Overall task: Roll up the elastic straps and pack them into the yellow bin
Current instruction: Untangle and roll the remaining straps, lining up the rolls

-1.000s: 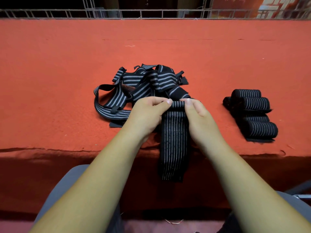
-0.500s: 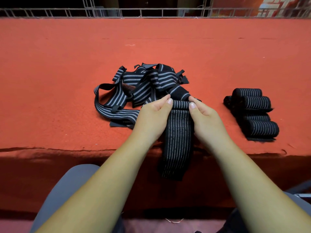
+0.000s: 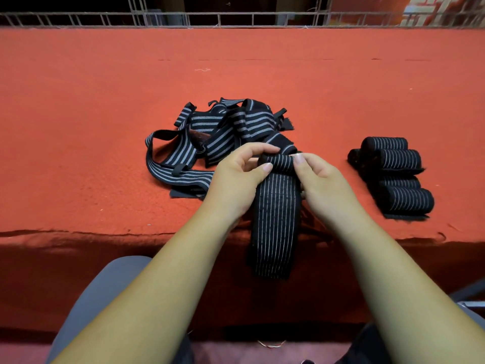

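While its tail drapes over the red felt table edge, left hand and right hand pinch-close around the black white-striped elastic strap, keeping its starting coil tight.

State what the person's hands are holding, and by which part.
Both the left hand and right hand pinch one striped strap at its rolled-up far end; its tail hangs over the table edge.

We see one black elastic strap with thin pale stripes lying lengthwise near the table's near edge, its far end curled into a small roll, its near end hanging over the edge. Behind it and to the left, a loose tangle of straps lies heaped. Well to the right, rolled straps sit side by side.
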`<state>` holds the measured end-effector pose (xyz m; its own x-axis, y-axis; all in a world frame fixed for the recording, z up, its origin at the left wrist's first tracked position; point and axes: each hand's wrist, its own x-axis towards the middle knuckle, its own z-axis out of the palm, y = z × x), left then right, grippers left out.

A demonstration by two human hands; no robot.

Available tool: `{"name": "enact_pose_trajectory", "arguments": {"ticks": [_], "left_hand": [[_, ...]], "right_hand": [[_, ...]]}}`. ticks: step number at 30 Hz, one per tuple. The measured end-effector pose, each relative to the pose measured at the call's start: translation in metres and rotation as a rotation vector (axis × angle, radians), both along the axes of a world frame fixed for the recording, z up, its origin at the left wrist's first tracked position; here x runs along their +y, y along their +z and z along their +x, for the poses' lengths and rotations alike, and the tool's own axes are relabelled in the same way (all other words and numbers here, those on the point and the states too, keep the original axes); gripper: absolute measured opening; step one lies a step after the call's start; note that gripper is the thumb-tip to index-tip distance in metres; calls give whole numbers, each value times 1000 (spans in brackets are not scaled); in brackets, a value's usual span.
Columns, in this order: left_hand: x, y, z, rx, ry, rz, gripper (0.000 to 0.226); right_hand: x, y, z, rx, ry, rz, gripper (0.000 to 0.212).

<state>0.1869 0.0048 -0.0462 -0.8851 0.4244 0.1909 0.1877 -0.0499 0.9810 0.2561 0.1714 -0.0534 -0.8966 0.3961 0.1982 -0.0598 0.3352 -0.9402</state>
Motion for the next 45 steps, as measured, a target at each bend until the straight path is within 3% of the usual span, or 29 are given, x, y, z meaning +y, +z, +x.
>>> {"name": "enact_pose_trajectory", "arguments": {"ticks": [5,11,14,17,28,34,40,45], "left_hand": [[0,5,-2,-135,-19,12,33],[-2,5,-3,-73,-21,-27,24],[0,6,-3,-114,-12,60,15],[1,9,-2,-152,-1,98,21],[1,9,9,50,51,-151,25],[-1,2,2,88,39,-158,24],[-1,0,-8,-116,6,58,24],[-5,3,-8,-185,54,83,24]], "right_hand": [[5,-3,-3,88,-15,0,16],[-4,-2,-3,125,25,-120,15],[-5,1,-2,49,25,-119,30],[-5,1,-1,-11,46,-74,42],[-4,0,1,44,19,-76,34],[-6,1,4,37,15,-137,32],[-8,2,3,62,-14,-47,27],[-10,0,0,80,-20,-67,29]]}}
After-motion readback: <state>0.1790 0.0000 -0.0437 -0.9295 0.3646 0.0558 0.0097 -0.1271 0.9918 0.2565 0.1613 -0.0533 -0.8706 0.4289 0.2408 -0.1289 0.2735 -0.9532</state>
